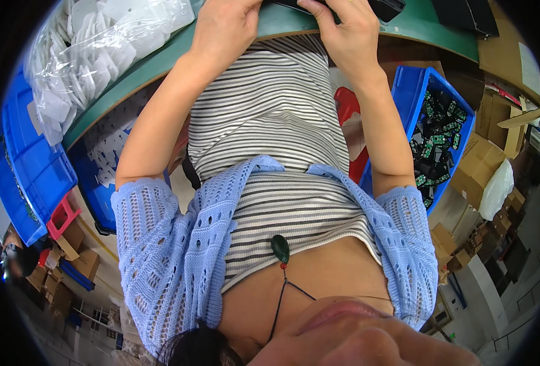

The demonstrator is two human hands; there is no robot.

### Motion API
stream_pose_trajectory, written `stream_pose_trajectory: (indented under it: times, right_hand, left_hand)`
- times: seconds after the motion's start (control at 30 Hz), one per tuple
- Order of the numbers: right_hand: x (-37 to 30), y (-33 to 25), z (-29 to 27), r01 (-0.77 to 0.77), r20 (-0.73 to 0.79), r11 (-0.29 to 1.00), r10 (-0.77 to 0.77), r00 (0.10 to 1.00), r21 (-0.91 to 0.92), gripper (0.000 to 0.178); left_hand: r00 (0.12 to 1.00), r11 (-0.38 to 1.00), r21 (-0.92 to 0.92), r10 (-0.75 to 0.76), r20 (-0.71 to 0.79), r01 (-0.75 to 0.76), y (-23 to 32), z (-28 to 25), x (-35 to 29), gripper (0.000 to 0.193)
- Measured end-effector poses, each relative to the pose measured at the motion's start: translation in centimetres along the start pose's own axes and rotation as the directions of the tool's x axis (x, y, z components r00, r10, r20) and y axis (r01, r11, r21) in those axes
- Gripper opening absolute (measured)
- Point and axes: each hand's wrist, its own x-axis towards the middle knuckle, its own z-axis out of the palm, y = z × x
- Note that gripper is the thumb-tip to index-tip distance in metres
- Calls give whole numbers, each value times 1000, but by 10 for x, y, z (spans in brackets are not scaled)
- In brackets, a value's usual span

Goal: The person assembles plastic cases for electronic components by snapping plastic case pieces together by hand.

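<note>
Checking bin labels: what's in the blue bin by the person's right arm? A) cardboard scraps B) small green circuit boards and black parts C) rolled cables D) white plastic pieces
B: the blue bin beside the right forearm holds small green circuit boards mixed with black parts; the white plastic pieces sit bagged on the left side.

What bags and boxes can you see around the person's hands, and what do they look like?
Clear plastic bag: on the green table by the left hand, crinkly, full of flat white pieces.
Blue bin: below the right hand, rectangular, holds small green and black parts.
Blue crates: far left, stacked.
Cardboard boxes: right side, brown.
White bag: beside those boxes, bulging.
</note>
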Motion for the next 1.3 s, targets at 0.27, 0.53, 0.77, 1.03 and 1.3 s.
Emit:
stream_pose_trajectory:
  times: [0.27,0.53,0.77,1.03,1.3]
  right_hand:
    - [5,-15,-8,57,142,951,-14,990,-304,19]
    - [44,-4,-28,-494,368,868,477,798,-53,16]
    - [44,2,-29,-717,324,479,665,673,507,28]
    - [45,26,-6,-404,135,651,422,896,643,31]
    - [74,23,-13,-469,105,663,511,853,584,33]
  left_hand:
    - [999,996,75,43,32,-45,0,0,0,32]
    - [994,964,243,102,41,-109,-3,9,13,43]
    - [771,698,-327,-585,252,636,-6,3,36,17]
    - [779,629,-471,-569,262,618,12,-6,56,30]
    - [746,631,-413,-622,237,657,-5,-2,97,16]
